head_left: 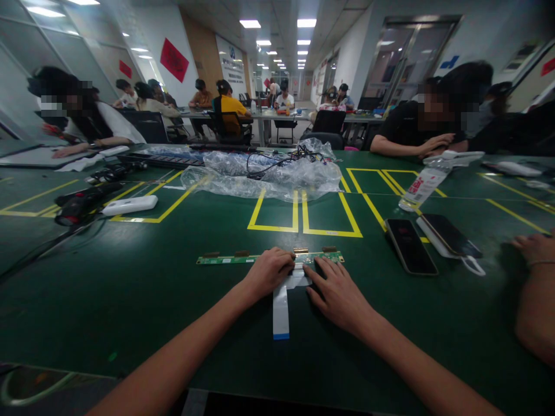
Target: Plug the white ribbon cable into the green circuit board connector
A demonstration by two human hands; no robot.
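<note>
A long, narrow green circuit board (pixel 223 260) lies crosswise on the table before me. From its middle a white flat ribbon cable (pixel 281 309) bends down toward me, ending in a blue tip. My left hand (pixel 269 270) is closed, its fingers curled together on the cable where it meets the board; the fingertips are partly hidden. On the right part of the board rests my right hand (pixel 340 289), fingers apart, the index finger touching the cable near the connector and the others on the board's edge.
Behind the board lies crumpled clear plastic wrap (pixel 264 173) with black cables (pixel 277 162). Two phones (pixel 411 245) and a tilted bottle (pixel 422 188) stand right. A barcode scanner (pixel 82 202) and white device (pixel 130 205) lie left. Another person's arm (pixel 537 294) rests at the right edge.
</note>
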